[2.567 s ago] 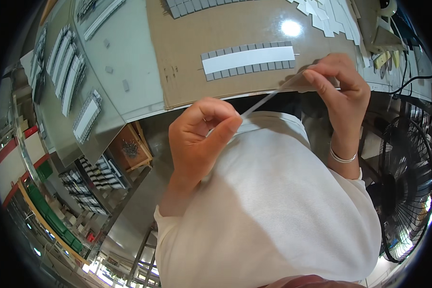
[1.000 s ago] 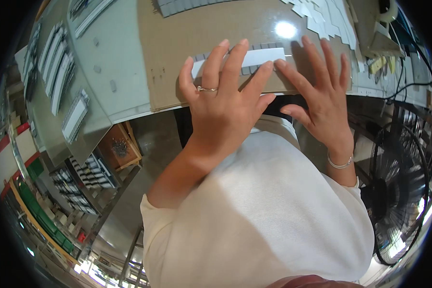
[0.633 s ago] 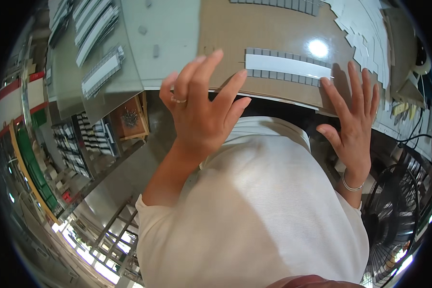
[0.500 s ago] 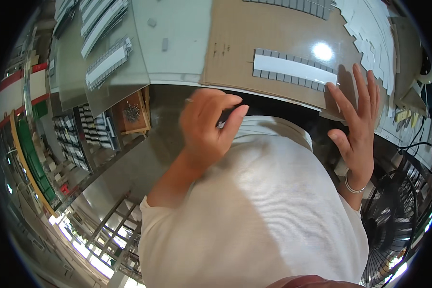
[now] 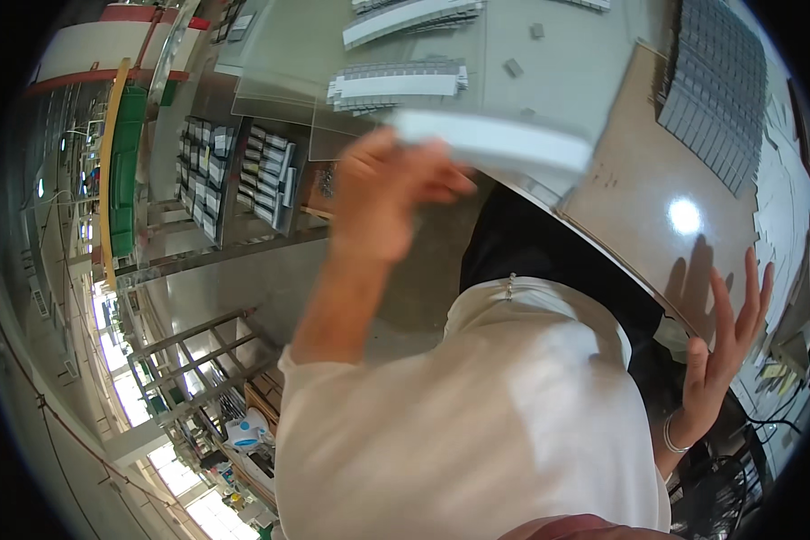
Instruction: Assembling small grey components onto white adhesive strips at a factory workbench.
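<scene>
My left hand (image 5: pixel 378 193), blurred by motion, grips one end of a long white strip (image 5: pixel 504 144). The strip is raised and points to the right across the table's front edge; blur hides its edge detail. Beyond it, a small pile of white strips edged with grey tabs (image 5: pixel 400 84) lies on a glass sheet. My right hand (image 5: pixel 727 333) holds nothing, its fingers spread over the right end of the brown board (image 5: pixel 630 180).
Rows of grey rectangular pieces (image 5: pixel 715 94) lie at the board's far side, next to jagged white sheets (image 5: pixel 787 171). Loose grey pieces (image 5: pixel 513 67) dot the pale tabletop. Below left, racks (image 5: pixel 265 175) hold more strips; a metal frame (image 5: pixel 198 364) stands behind.
The white strip has left the brown board and is now in my left hand, carried left toward the pile. The view has turned left. My right hand remains spread.
</scene>
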Demonstrator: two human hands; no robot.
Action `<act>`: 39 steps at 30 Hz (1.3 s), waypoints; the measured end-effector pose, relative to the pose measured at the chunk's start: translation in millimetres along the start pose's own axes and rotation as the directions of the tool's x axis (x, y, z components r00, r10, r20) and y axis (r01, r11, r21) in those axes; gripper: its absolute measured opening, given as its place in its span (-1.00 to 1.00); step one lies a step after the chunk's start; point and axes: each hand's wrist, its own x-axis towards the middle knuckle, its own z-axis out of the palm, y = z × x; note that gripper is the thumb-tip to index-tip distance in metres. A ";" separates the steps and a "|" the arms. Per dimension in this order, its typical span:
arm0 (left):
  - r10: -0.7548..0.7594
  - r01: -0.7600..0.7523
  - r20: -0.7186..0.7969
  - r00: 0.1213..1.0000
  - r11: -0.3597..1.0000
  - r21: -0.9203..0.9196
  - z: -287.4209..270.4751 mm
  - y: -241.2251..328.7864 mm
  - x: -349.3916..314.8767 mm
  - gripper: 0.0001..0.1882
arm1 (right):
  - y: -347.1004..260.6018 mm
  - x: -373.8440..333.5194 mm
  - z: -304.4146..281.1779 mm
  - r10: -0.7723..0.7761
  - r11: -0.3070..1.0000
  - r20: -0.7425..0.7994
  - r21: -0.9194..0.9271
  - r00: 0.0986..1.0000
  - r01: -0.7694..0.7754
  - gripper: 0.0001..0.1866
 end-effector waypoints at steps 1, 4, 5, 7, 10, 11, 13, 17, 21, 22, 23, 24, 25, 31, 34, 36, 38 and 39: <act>0.036 -0.036 -0.069 0.997 0.999 -0.002 -24.2 9.7 9.1 -0.83 | 2.7 0.9 7.2 0.003 1.000 -0.029 -0.014 1.000 -0.003 -0.20; -0.015 0.036 -0.207 0.978 0.995 0.098 -62.7 37.3 42.6 -0.78 | 6.5 9.3 8.8 0.020 0.997 -0.034 -0.070 0.999 -0.022 -0.23; -0.040 0.060 -0.198 0.979 0.994 0.096 -72.6 39.3 45.7 -0.75 | 7.8 14.4 12.0 0.006 0.996 -0.040 -0.083 0.999 -0.009 -0.26; -0.069 0.099 -0.181 0.981 0.983 0.157 -85.7 37.7 57.9 -0.75 | -1.1 24.6 9.1 0.015 0.997 -0.035 -0.076 0.999 -0.018 -0.28; 0.027 0.062 -0.209 0.977 0.911 0.407 -102.2 32.9 65.5 -0.65 | -10.5 43.8 9.9 0.011 0.999 -0.027 -0.044 1.000 -0.013 -0.38; 0.108 0.084 -0.316 0.943 0.839 0.538 -103.8 35.6 63.6 -0.63 | -11.5 51.2 10.8 0.020 0.997 -0.007 -0.075 1.000 -0.021 -0.39; 0.370 0.077 -0.346 0.862 0.579 0.812 -103.8 42.5 51.4 -0.64 | -2.8 65.1 12.2 -0.001 0.993 0.027 -0.122 1.000 0.005 -0.38; 0.429 -0.090 -0.242 0.870 0.622 0.778 -80.3 39.3 33.4 -0.73 | 14.5 87.3 14.7 -0.060 0.964 0.009 -0.259 0.998 0.060 -0.33; 0.340 -0.130 -0.170 0.925 0.703 0.700 -32.5 19.9 27.0 -0.82 | 27.4 95.7 23.7 -0.073 0.935 0.023 -0.346 0.997 0.076 -0.27; 0.322 -0.137 -0.141 0.936 0.704 0.697 -23.3 16.7 26.1 -0.82 | 29.1 95.0 24.1 -0.072 0.931 0.033 -0.356 0.997 0.079 -0.26; 0.305 -0.139 -0.120 0.945 0.705 0.695 -16.8 13.5 23.8 -0.82 | 29.2 93.4 23.2 -0.077 0.931 0.032 -0.356 0.997 0.083 -0.26; 0.349 -0.235 -0.028 0.937 0.685 0.689 -16.6 4.9 23.8 -0.83 | 26.9 88.8 21.6 -0.071 0.934 0.068 -0.347 0.995 0.090 -0.26; 0.362 -0.268 0.010 0.932 0.672 0.690 -8.1 1.4 22.9 -0.83 | 24.3 83.5 20.1 -0.063 0.937 0.104 -0.337 0.993 0.095 -0.25; 0.526 -0.718 0.505 0.685 0.368 0.591 82.4 -20.8 22.6 -0.88 | 11.4 55.5 6.6 -0.063 0.980 0.125 -0.179 0.990 0.085 -0.30; 0.498 -0.893 0.744 0.445 0.186 0.410 122.6 -36.6 27.3 -0.75 | 12.7 44.4 2.9 -0.047 0.996 0.028 -0.076 0.998 0.049 -0.42; 0.472 -0.917 0.788 0.395 0.160 0.364 140.7 -41.6 24.5 -0.68 | 14.1 40.6 -0.8 0.003 1.000 -0.143 0.013 0.990 -0.001 -0.59; 0.301 -0.923 0.873 0.384 0.087 0.376 151.5 -38.9 20.5 -0.46 | 21.8 30.6 -1.8 0.067 0.998 -0.211 0.024 0.975 -0.063 -0.63; 0.240 -0.923 0.891 0.385 0.080 0.378 148.9 -42.4 20.7 -0.34 | 23.8 27.5 -2.9 0.065 0.998 -0.264 0.028 0.962 -0.060 -0.70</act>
